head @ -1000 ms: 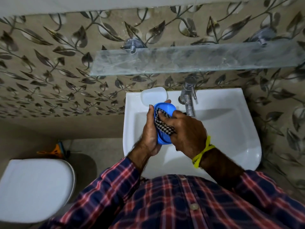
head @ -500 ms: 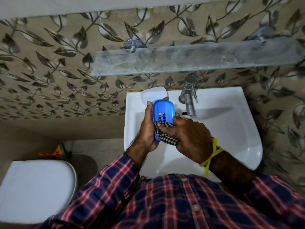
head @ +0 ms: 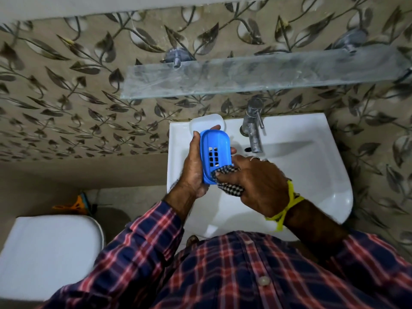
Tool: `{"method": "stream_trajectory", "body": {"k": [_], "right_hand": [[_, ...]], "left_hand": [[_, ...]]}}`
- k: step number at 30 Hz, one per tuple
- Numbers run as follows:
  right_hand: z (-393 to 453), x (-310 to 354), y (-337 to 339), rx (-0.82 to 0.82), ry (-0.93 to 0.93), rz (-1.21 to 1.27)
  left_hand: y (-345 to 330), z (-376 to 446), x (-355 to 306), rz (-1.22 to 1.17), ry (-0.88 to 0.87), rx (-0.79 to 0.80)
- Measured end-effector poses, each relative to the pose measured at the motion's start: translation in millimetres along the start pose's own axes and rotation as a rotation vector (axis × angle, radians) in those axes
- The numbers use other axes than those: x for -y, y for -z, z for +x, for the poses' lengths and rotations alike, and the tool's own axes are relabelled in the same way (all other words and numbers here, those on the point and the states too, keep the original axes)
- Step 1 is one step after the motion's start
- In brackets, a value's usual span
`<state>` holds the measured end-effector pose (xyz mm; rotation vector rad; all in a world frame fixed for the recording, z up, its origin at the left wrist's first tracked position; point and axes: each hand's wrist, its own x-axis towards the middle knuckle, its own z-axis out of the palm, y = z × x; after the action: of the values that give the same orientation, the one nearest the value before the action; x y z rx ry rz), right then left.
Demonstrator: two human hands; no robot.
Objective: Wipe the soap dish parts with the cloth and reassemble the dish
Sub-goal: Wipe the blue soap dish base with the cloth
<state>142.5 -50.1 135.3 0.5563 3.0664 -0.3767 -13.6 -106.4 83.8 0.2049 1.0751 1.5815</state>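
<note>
Right hand (head: pixel 256 186), checked cloth (head: pixel 225 181) against blue tray (head: pixel 214 155); tap (head: pixel 253 128) behind.

Blue soap dish tray (head: pixel 214 152): smooth moulded plastic, slight sheen, grid of cut slots. White dish part (head: pixel 206 121) at back left corner of sink: pale plastic, satin. Cloth (head: pixel 227 186): woven checked fabric, matt, soft folds. Sink (head: pixel 312 166): glazed white ceramic, glossy, bright reflections at front right edge. Tap (head: pixel 253 126): metal, dulled, water-spotted. Shelf (head: pixel 256 76): glass, cloudy, smeared. Wall tiles (head: pixel 66 103): leaf print, low sheen. Shirt (head: pixel 245 275): plaid cotton-like cloth, matt. Wrist thread (head: pixel 287 210): yellow, matt.
</note>
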Motion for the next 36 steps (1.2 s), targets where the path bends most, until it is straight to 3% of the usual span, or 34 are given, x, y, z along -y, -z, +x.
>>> {"method": "stream_trajectory", "body": {"k": [3, 8, 13, 18, 21, 25, 30, 36], "right_hand": [[2, -2, 1, -0.049, -0.105, 0.102], [1, 9, -5, -0.067, -0.034, 0.092], [16, 10, 2, -0.205, -0.173, 0.135], [1, 21, -6, -0.163, -0.120, 0.145], [13, 13, 1, -0.267, -0.277, 0.207], [9, 24, -3, -0.317, -0.194, 0.210], [14, 17, 0, -0.508, -0.378, 0.265], [-2, 37, -3, -0.215, -0.186, 0.109]], "left_hand": [[-3, 1, 6, -0.001, 0.010, -0.022], [2, -5, -3, -0.008, 0.018, -0.009], [-4, -6, 2, -0.001, 0.037, -0.058], [1, -13, -8, -0.013, 0.008, -0.036], [-7, -18, 11, 0.006, 0.043, -0.058], [-4, -18, 9, -0.033, 0.033, -0.053], [-9, -26, 12, 0.016, 0.013, -0.060], [-7, -30, 11, -0.038, 0.004, -0.061]]}}
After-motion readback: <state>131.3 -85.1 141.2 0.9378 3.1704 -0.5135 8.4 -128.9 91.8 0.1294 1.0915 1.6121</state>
